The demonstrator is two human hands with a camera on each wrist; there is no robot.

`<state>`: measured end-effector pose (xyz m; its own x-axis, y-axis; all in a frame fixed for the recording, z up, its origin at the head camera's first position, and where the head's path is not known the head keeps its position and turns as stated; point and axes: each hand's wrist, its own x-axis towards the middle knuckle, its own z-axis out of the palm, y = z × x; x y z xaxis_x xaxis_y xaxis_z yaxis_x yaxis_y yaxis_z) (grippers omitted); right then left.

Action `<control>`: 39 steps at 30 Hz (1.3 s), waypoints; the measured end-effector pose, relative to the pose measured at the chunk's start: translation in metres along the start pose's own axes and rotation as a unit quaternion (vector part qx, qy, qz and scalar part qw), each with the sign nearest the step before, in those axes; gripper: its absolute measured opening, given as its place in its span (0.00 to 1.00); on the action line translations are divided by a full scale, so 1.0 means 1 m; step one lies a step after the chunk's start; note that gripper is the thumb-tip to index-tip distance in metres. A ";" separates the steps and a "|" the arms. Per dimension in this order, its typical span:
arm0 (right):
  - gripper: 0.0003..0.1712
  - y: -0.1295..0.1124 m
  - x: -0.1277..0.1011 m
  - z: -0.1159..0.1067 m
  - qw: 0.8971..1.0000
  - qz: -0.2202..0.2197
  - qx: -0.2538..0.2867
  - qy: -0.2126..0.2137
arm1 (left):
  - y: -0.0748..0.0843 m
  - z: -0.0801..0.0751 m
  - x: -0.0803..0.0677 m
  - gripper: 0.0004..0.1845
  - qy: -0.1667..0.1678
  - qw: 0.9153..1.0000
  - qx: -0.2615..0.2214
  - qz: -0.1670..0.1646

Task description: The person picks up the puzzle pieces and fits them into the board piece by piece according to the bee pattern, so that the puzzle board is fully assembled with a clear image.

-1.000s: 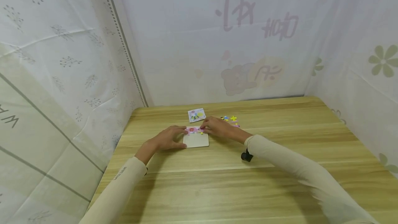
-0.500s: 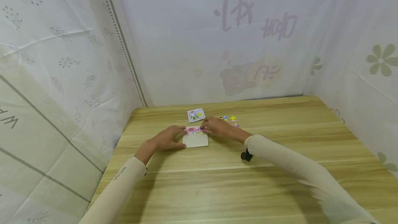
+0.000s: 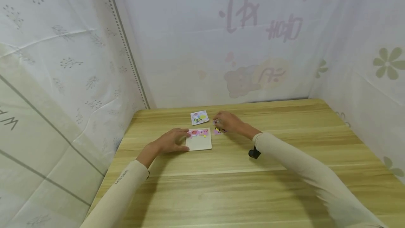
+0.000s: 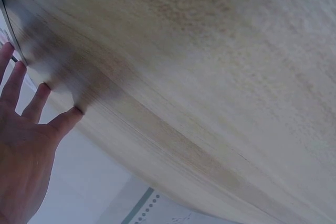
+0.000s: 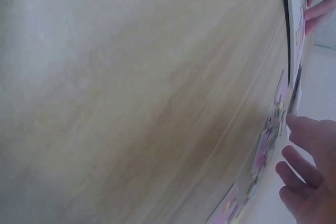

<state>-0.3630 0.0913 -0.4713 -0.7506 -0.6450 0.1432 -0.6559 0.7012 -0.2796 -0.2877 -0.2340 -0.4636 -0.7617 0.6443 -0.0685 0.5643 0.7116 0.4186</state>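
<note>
Steadying the board (image 3: 199, 143) mid-table with flat, spread fingers, the left hand (image 3: 169, 141) waits; the right hand (image 3: 227, 121) hovers over loose pieces (image 3: 217, 131), grip unclear. Next, I judge, comes pinching one piece.

Long cream sleeves on both arms, snug to wrists. Small dark lettering on left sleeve (image 3: 121, 176) near cuff. Black wrist-mounted camera (image 3: 254, 153) under right forearm. Hands bare.

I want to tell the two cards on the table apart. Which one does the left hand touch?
The left hand touches the near board, mostly blank with pieces along its far edge. The small picture card lies farther back, untouched.
</note>
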 end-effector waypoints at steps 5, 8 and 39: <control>0.17 0.005 0.000 -0.001 0.999 0.013 0.035 -0.013 | -0.001 0.000 0.000 0.36 0.002 1.000 0.000 0.003; 0.17 0.007 0.001 -0.001 0.999 0.017 0.042 -0.017 | -0.001 0.000 0.000 0.36 0.001 1.000 -0.002 0.002; 0.14 -0.045 0.013 0.010 0.997 -0.077 0.013 -0.017 | -0.004 0.000 0.003 0.41 0.002 1.000 0.014 -0.006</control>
<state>-0.3423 0.0486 -0.4662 -0.6383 -0.7542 0.1544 -0.7601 0.5856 -0.2817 -0.2918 -0.2347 -0.4657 -0.7704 0.6337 -0.0695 0.5633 0.7277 0.3912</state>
